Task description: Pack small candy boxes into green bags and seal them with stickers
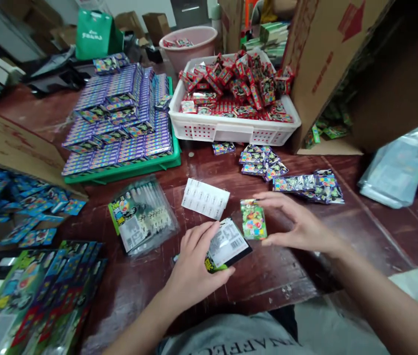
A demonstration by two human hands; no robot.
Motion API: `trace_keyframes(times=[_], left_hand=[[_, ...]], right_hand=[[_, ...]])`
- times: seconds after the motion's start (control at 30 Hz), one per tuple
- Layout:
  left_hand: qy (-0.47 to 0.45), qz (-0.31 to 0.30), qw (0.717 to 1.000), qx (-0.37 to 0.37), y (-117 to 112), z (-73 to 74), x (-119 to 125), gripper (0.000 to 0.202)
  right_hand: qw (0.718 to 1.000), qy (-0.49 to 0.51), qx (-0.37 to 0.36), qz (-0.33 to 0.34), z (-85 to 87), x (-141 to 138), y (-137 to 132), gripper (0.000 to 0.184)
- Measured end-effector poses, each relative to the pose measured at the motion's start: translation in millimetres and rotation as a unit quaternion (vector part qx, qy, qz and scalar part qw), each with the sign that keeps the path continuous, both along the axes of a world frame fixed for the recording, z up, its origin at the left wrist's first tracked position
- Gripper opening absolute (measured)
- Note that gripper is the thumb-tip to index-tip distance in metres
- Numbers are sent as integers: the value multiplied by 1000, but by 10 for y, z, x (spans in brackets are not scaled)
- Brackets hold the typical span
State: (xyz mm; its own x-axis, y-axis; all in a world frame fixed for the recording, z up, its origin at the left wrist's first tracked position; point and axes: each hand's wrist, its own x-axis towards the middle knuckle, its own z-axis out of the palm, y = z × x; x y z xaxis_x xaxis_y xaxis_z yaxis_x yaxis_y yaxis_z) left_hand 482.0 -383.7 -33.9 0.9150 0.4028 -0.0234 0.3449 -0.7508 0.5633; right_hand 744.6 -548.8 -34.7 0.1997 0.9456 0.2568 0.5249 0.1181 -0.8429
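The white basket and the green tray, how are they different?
The white basket has tall slotted walls and holds red packs heaped loosely; the green tray is low and flat, with purple boxes stacked in neat rows. The basket stands right of the tray. Both rest on the dark wooden table, beyond the hands.

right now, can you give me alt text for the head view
The right hand holds a small green packet above a dark red wooden table, while the left hand grips a black-and-white barcoded packet. Behind them sit a white basket of red packets and a green tray of purple boxes.
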Motion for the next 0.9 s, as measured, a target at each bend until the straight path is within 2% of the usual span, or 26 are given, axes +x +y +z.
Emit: trace_keyframes(times=[0.2, 0.27, 0.33, 0.37, 0.43, 0.47, 0.53, 0.6, 0.67, 0.8, 0.9], left_hand=[[-48, -2, 998, 49, 7, 0, -69, 85], [-48, 32, 998, 38, -27, 6, -66, 89], [-48, 104, 993, 7, -68, 15, -45, 97], [-52, 144, 988, -17, -85, 16, -31, 103], [-72, 203, 973, -78, -104, -3, -13, 110], [-89, 214, 966, -117, -102, -24, -14, 107], [-126, 200, 948, -213, -76, -87, -43, 88], [-156, 167, 923, -310, -27, -157, -104, 68], [-166, 147, 899, -377, 34, -210, -180, 63], [-155, 189, 878, -412, 166, -228, -306, 72], [-151, 185, 877, -417, 288, -196, -356, 50]], right_hand=[[987, -27, -68, 145, 67, -164, 224, 74], [982, -44, -69, 168, 79, -212, 301, 84], [991, -40, -51, 121, 55, -302, 375, 90], [996, -20, -42, 79, 24, -366, 410, 86], [998, 53, -42, 0, -72, -513, 470, 65], [994, 91, -49, -23, -130, -588, 494, 53], [985, 154, -66, -36, -239, -716, 530, 38], [979, 186, -78, -24, -306, -800, 552, 32], [975, 202, -89, -5, -311, -846, 572, 29], [975, 197, -105, 10, -221, -924, 627, 24], [975, 196, -104, -24, -201, -1036, 661, 29]])
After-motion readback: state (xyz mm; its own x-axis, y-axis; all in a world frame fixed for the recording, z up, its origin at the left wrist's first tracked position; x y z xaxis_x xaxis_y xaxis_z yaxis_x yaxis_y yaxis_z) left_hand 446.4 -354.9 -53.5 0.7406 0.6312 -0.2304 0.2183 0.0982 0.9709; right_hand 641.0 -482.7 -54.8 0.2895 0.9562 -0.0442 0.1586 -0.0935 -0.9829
